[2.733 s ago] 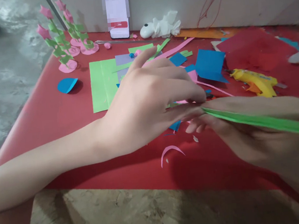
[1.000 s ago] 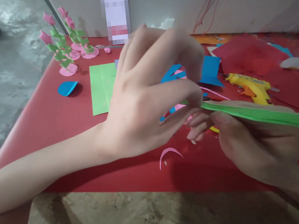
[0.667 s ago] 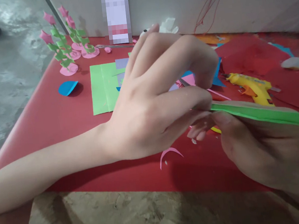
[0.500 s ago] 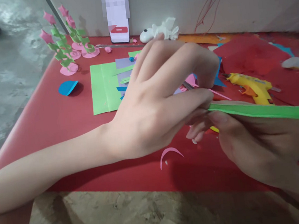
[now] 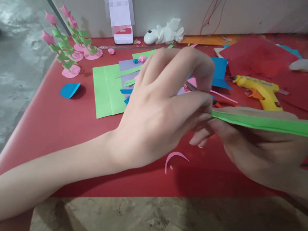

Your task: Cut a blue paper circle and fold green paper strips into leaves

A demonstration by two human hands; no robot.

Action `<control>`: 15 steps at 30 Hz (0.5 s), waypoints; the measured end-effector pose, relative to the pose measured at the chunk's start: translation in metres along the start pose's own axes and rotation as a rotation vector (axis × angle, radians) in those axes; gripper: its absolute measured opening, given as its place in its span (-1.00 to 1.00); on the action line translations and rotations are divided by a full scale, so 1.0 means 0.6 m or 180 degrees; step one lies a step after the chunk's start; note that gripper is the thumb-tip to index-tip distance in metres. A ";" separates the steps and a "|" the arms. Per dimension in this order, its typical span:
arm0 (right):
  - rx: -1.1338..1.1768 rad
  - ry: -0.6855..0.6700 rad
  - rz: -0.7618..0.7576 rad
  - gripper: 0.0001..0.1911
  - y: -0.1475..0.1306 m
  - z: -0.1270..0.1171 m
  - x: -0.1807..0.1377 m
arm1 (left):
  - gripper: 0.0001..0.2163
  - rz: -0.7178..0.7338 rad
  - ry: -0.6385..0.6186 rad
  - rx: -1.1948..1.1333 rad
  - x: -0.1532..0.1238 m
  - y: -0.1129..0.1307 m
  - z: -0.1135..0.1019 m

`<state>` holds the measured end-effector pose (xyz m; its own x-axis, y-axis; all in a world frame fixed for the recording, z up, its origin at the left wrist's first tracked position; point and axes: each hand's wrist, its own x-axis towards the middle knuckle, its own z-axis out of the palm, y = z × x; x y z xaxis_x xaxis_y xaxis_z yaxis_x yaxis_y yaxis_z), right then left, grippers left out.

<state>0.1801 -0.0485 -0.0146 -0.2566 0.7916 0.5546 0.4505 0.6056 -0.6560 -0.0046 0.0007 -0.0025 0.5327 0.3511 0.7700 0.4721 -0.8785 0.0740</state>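
A narrow green paper strip point(image 5: 270, 123) runs from between my two hands out past the right edge of the view. My left hand point(image 5: 164, 107) pinches its near end, with the index finger curled over and the exact grip partly hidden. Just right of it, my right hand point(image 5: 256, 145) holds the same end between thumb and fingers, the strip lying along the top of that hand. Both hands are raised over the red table. Below them lies a curved pink paper sliver point(image 5: 175, 154).
Pink paper flowers with green stems point(image 5: 64, 47) stand at the back left, near a blue paper disc point(image 5: 70, 90). Green card point(image 5: 107, 91) with paper scraps lies behind my left hand. A yellow glue gun point(image 5: 261, 89) rests at right. A phone point(image 5: 123, 36) leans against the wall.
Both hands have shifted slightly left, still gripping the strip's end. The strip's far part has dipped lower at the right.
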 end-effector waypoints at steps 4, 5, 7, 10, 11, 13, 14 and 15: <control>-0.0259 -0.0203 -0.0041 -0.78 0.001 -0.006 0.001 | -0.89 -0.0283 0.0071 -0.0514 0.004 0.004 0.000; -0.0318 -0.0234 -0.0056 -0.76 0.001 -0.007 0.001 | -0.89 -0.0384 0.0087 -0.0666 0.007 0.005 -0.001; -0.0288 -0.0288 -0.0007 -0.72 0.000 -0.008 0.000 | -0.91 -0.0530 0.0020 -0.0907 0.011 0.006 -0.006; 0.0429 -0.0160 0.0337 -0.73 0.000 -0.005 -0.002 | -0.94 -0.0651 -0.0141 -0.1223 0.019 0.004 -0.015; 0.0771 -0.0139 0.0500 -0.73 0.000 -0.003 -0.002 | -0.94 -0.0726 -0.0174 -0.1341 0.021 0.004 -0.017; 0.1366 -0.0082 0.0815 -0.73 0.000 0.001 0.003 | -0.87 -0.0929 -0.0262 -0.1562 0.025 0.006 -0.020; 0.1556 -0.0036 0.0974 -0.73 -0.002 0.003 0.007 | -0.85 -0.1015 -0.0271 -0.1671 0.026 0.007 -0.021; 0.1669 0.0025 0.1127 -0.73 -0.004 0.005 0.012 | -0.84 -0.1072 -0.0255 -0.1788 0.026 0.009 -0.021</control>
<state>0.1746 -0.0439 -0.0106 -0.1616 0.9519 0.2604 0.0274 0.2681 -0.9630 -0.0023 -0.0026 0.0180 0.4807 0.6403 0.5991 0.1953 -0.7442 0.6387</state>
